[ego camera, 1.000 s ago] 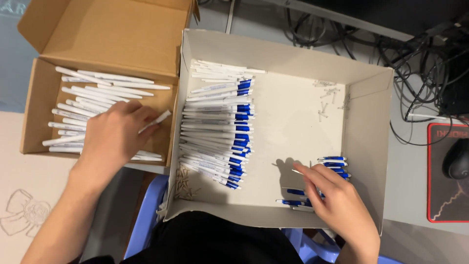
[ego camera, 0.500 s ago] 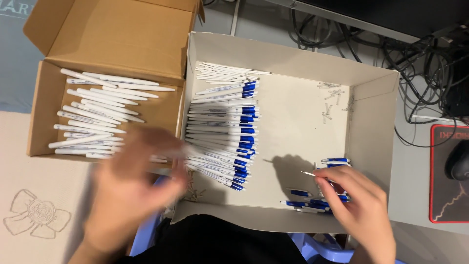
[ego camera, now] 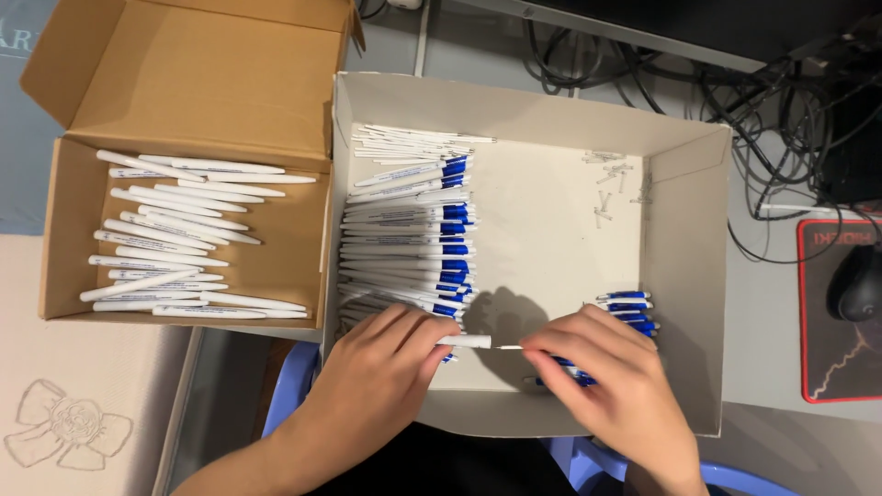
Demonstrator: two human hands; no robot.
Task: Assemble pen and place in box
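1. The left hand (ego camera: 386, 372) sits over the near edge of the white tray box (ego camera: 684, 276), its grip pinched around a white pen barrel (ego camera: 469, 342) that lies level and points to the right.
2. The right hand (ego camera: 611, 372) faces it from the other side, fingers curled; its grip closes on a thin white refill (ego camera: 510, 347) whose tip meets the open end of the barrel. Blue parts show under its fingers, but whether it holds any of them I cannot tell.
3. Barrel and refill sit between the two hands, just above the floor of the white tray box near its front wall.
4. Just beyond the left hand, a neat stack of finished pens (ego camera: 409, 243), white with blue ends, lies in rows along the left side of the tray box.
5. Beside the right hand, a small pile of blue pen ends (ego camera: 629, 310) rests against the right wall of the box.
6. A scatter of small pale parts (ego camera: 611, 188) lies in the far right corner of the box, well apart from both hands.
7. To the left, touching the tray box, an open brown cardboard box (ego camera: 184, 83) holds loose white barrels (ego camera: 175, 239) lying roughly side by side.
8. On the grey worktop (ego camera: 772, 303) to the right are a tangle of black cables (ego camera: 799, 101) and a black mouse (ego camera: 856, 283) on a red-edged mat (ego camera: 831, 358).
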